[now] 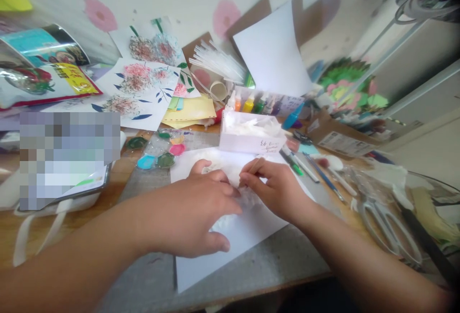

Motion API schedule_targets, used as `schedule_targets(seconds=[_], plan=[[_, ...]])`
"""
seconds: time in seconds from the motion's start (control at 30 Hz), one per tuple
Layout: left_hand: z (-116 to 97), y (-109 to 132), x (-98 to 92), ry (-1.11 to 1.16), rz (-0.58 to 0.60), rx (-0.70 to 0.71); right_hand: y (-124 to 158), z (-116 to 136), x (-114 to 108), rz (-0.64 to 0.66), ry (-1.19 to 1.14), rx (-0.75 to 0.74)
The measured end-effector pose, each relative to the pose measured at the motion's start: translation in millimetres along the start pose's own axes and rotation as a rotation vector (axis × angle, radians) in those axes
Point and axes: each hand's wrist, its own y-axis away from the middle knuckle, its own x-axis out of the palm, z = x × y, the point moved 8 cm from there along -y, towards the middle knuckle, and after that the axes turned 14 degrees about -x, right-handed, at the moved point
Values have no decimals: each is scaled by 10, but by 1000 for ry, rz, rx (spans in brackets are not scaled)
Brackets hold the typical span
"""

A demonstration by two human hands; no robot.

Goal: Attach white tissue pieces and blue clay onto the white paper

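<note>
Over a white sheet of paper (201,260), my left hand (194,212) hovers palm down with its fingers spread and nothing visible in them. My right hand (276,188) pinches a thin brown stick (256,165) between thumb and fingertips, close beside the left fingers. Under and between both hands lies a whitish, fluffy-looking thing (214,162) on the paper; the hands cover most of it, and I cannot make out what it is. Just behind the right hand stands a white box (247,141) filled with crumpled white tissue-like pieces.
Paint pots (166,160) sit left of the paper, beyond them a phone (86,183). Flower paintings (143,95) lean at the back. Paint bottles (247,104) stand behind the box. Brushes (327,179), pens and scissors (390,231) lie to the right on the grey mat (143,236).
</note>
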Motion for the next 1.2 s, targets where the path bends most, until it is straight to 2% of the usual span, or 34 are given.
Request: schedule_targets(seconds=[0.27, 0.37, 0.47, 0.6, 0.7, 0.83, 1.03, 1.2], plan=[[-7, -10, -25, -13, -3, -3, -1, 94, 108, 123, 259, -150], [20, -10, -57, -3, -4, 7, 6, 98, 154, 144, 292, -197], [119, -58, -121, 20, -66, -50, 32, 91, 143, 121, 261, -236], [245, -132, -150, 1, -161, -135, 89, 16, -20, 3, 121, -150], [261, -156, -103, 7, -155, -134, 126, -36, -172, -101, 29, -48], [262, -154, -63, 45, -140, -131, 147, -66, -254, -181, 1, -7], [223, -143, -46, 90, -101, -82, 147, -137, -173, -189, -7, -24], [154, -128, -43, 73, -54, -21, 124, -104, -128, -104, -25, -33]])
